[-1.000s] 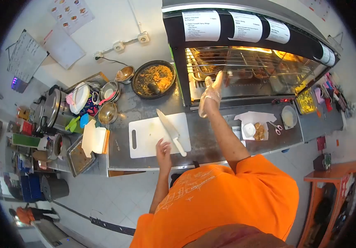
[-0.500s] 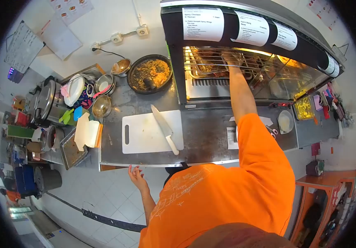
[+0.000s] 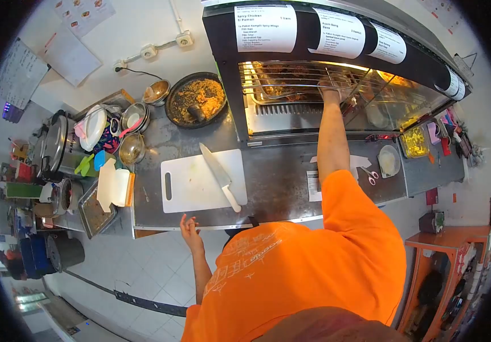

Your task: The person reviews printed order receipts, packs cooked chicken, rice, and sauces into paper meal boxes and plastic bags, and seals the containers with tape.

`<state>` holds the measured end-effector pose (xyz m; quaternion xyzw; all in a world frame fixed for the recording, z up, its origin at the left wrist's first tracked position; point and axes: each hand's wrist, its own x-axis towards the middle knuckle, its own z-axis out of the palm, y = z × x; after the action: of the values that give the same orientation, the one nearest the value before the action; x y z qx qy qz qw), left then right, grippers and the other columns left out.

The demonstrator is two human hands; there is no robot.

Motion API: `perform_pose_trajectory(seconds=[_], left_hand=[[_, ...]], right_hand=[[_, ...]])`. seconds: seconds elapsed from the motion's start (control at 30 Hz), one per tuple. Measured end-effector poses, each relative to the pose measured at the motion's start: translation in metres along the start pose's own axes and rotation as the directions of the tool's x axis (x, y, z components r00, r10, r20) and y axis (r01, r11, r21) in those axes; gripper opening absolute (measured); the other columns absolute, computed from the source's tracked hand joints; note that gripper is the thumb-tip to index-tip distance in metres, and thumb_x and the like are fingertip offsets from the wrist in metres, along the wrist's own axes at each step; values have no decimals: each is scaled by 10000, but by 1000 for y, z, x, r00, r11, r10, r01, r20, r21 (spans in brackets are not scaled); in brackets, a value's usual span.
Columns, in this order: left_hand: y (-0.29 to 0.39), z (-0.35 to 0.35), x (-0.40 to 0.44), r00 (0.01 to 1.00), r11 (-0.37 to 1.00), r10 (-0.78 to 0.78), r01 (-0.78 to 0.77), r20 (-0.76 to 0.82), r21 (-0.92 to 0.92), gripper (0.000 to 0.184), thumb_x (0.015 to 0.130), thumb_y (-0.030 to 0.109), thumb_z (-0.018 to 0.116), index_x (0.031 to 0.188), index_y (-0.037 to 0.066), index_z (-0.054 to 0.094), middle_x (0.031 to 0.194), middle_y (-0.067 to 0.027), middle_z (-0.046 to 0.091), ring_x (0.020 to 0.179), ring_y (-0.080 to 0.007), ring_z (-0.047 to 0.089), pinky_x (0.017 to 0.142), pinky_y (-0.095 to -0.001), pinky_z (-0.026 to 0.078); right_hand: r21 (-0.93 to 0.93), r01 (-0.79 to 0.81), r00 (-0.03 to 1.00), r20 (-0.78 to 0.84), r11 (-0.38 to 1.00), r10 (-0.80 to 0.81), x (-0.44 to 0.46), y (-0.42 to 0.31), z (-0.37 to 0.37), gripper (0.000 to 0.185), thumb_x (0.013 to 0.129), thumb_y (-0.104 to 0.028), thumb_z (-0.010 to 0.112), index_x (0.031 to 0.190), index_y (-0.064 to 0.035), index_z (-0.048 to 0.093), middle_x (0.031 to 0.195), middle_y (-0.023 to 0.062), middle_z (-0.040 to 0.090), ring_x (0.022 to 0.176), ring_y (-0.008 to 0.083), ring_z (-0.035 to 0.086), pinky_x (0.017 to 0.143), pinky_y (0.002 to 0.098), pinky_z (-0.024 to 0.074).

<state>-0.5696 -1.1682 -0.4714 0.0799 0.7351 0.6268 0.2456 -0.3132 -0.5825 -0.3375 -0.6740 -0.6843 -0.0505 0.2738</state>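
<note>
Right hand (image 3: pixel 329 90) inside the lit cabinet (image 3: pixel 302 45), left hand (image 3: pixel 190 229) free

As far as I can judge, the work is in its middle: the reach into the cabinet is made, but nothing is seen coming out, so the lifting and bringing out seem to be left.

The right hand is behind the bars of the wire rack (image 3: pixel 291 86), and its fingers are mostly hidden. I cannot say if they are spread or closed, or if they hold some food. The left hand holds nothing; its fingers are loosely bent and well apart from the thumb, just in front of the table (image 3: pixel 279 171) edge, near the cutting board (image 3: pixel 185 191).

Beside the right hand, to the left, there is a tray (image 3: pixel 265 101) with browned food, also behind the bars. Below the reaching arm, on the table, a printed slip (image 3: pixel 314 186) lies partly beside the sleeve, with scissors (image 3: pixel 372 175) to the right.

Further to the left, a knife (image 3: pixel 217 171) lies slanting across the cutting board, its handle toward the person. Behind it stands a black pan (image 3: pixel 175 115) with orange-coloured food, near the cabinet's side.
</note>
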Motion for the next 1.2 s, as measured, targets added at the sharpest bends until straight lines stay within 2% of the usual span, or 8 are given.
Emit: perform_pose_trajectory(seconds=[0.33, 0.47, 0.53, 0.6, 0.67, 0.8, 0.87, 1.2], left_hand=[[-13, 5, 11, 997, 999, 36, -35, 71, -12, 327, 991, 248, 549, 1280, 97, 525, 1050, -22, 652, 834, -79, 555, 685, -222, 427], [-20, -14, -1, 1000, 1000, -15, 15, 23, 10, 321, 990, 255, 550, 1267, 92, 549, 1039, -14, 656, 820, -70, 553, 649, -207, 411], [-24, -29, 0, 999, 999, -46, 46, 11, 26, 321, 988, 265, 554, 1259, 93, 559, 1034, -12, 658, 817, -68, 553, 637, -202, 405], [-46, -52, 2, 998, 997, -62, 62, -4, 56, 321, 984, 277, 560, 1249, 97, 569, 1028, -10, 659, 817, -66, 553, 629, -200, 399], [-63, -77, 5, 994, 992, -92, 96, -53, 82, 319, 976, 284, 569, 1240, 104, 574, 1012, -7, 663, 803, -66, 558, 610, -203, 404], [-103, -133, 25, 975, 965, -223, 224, -23, 140, 312, 952, 246, 587, 1233, 108, 577, 983, -9, 663, 771, -74, 568, 579, -213, 419], [-124, -159, 49, 963, 949, -268, 263, 4, 172, 305, 941, 227, 594, 1220, 104, 585, 974, -11, 662, 760, -78, 571, 557, -216, 419], [-145, -297, 128, 884, 854, -462, 465, -69, 234, 322, 913, 286, 629, 1161, 81, 619, 979, -49, 680, 741, -140, 644, 546, -263, 463]], right_hand=[[371, 121, 990, -111, 921, -85, -42, -26, 7, 479, 905, -381, 553, 1238, -40, 593, 1287, 171, 600, 1200, 343, 546, 1019, 443, 415], [933, 209, 962, -250, 293, 109, -75, -45, -11, 401, 795, 21, 738, 1157, 57, 567, 1162, 154, 643, 1004, 257, 626, 870, 369, 526], [966, -71, 949, 142, -249, 280, -120, -62, -23, 428, 769, 15, 787, 1129, 23, 557, 1149, 144, 618, 1041, 212, 599, 895, 307, 533], [986, -134, 818, 167, -99, 551, -177, -82, -22, 325, 825, -7, 743, 1103, 8, 575, 978, 142, 677, 825, 195, 676, 707, 285, 584], [894, -394, 918, 393, -214, -47, -239, -94, -21, 389, 855, -55, 721, 1176, -16, 505, 1121, 112, 621, 905, 171, 627, 728, 292, 558], [880, -352, 902, 410, 318, -137, -324, -209, 59, 470, 768, -211, 833, 1131, -53, 579, 1061, 59, 623, 992, 185, 591, 885, 319, 484], [948, -301, 842, 317, 108, -437, -295, -282, 92, 431, 838, -236, 772, 1178, -83, 557, 1107, 53, 626, 979, 178, 587, 858, 297, 478], [179, 38, 729, 667, 983, -150, -164, -474, 249, 733, 768, -553, 721, 1313, -111, 506, 1228, 213, 615, 1132, 352, 598, 962, 455, 464]])
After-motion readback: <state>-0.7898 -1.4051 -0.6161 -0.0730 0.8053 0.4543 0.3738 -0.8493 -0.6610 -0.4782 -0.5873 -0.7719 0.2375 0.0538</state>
